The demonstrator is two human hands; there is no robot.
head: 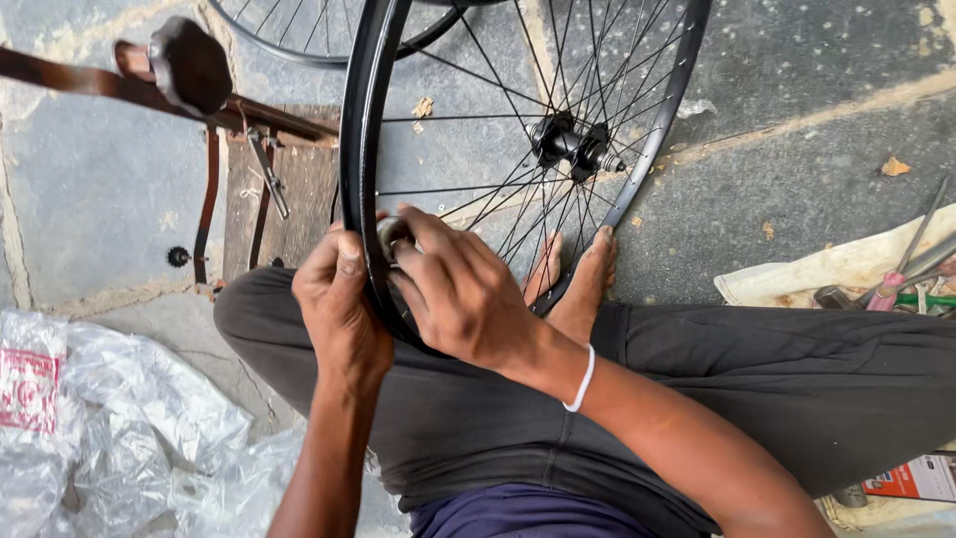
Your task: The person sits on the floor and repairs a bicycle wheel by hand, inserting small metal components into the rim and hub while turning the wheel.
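Observation:
A black bicycle wheel rim [360,120] with thin spokes and a dark hub [570,144] stands upright between my crossed legs, its bottom edge resting by my bare feet [583,284]. My left hand [339,309] grips the rim's near edge from the left. My right hand [458,294] presses against the rim from the right, its fingers closed around a small roll of tape [391,234] held at the rim's inner channel. A white band circles my right wrist.
A rusty metal stand with a dark knob [189,68] rises at the upper left over a wooden board [299,189]. Crumpled clear plastic [110,418] lies at the lower left. Hand tools on a cloth [896,284] sit at the right. Another wheel [319,35] shows at the top.

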